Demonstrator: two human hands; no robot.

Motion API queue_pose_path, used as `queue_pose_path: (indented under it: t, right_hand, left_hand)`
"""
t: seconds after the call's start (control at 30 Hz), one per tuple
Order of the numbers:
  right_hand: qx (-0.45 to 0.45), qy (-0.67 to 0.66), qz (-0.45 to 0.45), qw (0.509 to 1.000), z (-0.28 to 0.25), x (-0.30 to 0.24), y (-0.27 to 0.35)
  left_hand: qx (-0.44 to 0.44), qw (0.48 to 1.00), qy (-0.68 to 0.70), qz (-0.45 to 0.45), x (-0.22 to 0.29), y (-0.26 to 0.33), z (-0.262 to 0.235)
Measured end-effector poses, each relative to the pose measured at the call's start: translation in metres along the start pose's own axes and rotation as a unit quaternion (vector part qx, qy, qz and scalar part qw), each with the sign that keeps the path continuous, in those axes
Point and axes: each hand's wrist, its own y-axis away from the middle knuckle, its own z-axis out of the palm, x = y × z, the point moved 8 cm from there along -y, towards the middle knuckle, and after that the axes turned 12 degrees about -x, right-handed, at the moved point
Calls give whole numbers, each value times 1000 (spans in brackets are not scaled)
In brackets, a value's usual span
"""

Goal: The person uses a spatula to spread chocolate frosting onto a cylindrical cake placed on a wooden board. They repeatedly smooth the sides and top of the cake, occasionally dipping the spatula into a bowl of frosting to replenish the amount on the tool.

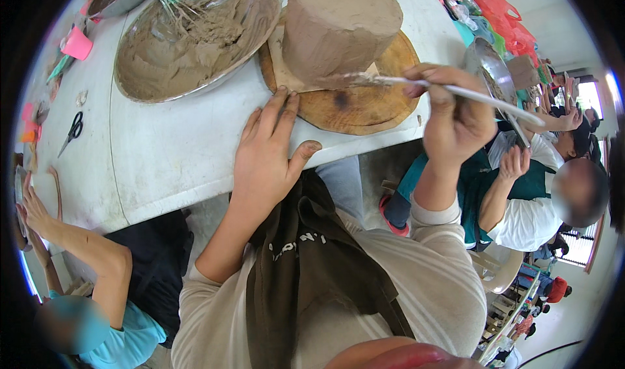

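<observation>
Head view: left hand flat on the white tabletop, fingers spread open, tips touching the round wooden board at its 8 o'clock edge. Right hand at 3 o'clock, fingers closed around a spatula, blade against the brown frosted cake. Bowl of frosting with whisk at 10 o'clock. Scissors far left.

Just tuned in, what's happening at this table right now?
A person is frosting a round cake coated in brown icing, standing on a wooden board. The right hand holds a spatula with its tip at the cake's lower side. The left hand lies flat on the white table, fingers touching the board's edge. A metal bowl of icing with a whisk sits beside it.
</observation>
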Motion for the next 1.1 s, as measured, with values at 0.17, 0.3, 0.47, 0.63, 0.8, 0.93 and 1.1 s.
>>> queue_pose_path:
  t: [0.17,0.3,0.47,0.63,0.8,0.93,1.1]
  right_hand:
    - [70,16,-147,987,-39,-47,-39]
    - [42,-37,-120,991,-21,-42,-32]
    - [-57,63,-20,996,6,-18,-26]
    - [50,44,-126,990,-41,-52,-53]
    - [117,-43,-165,978,-77,-62,-38]
    - [75,-93,-2,993,-66,-7,4]
    - [86,-123,160,976,-50,38,44]
  left_hand:
    - [0,1000,8,-3,1,0,0]
    - [8,1000,11,-4,0,2,-2]
    - [-1,1000,7,5,2,1,0]
    - [-13,1000,9,1,5,-2,2]
    - [-25,1000,5,-11,7,-2,-1]
    - [5,1000,6,-25,5,1,-4]
    - [-27,999,-38,-16,6,-7,5]
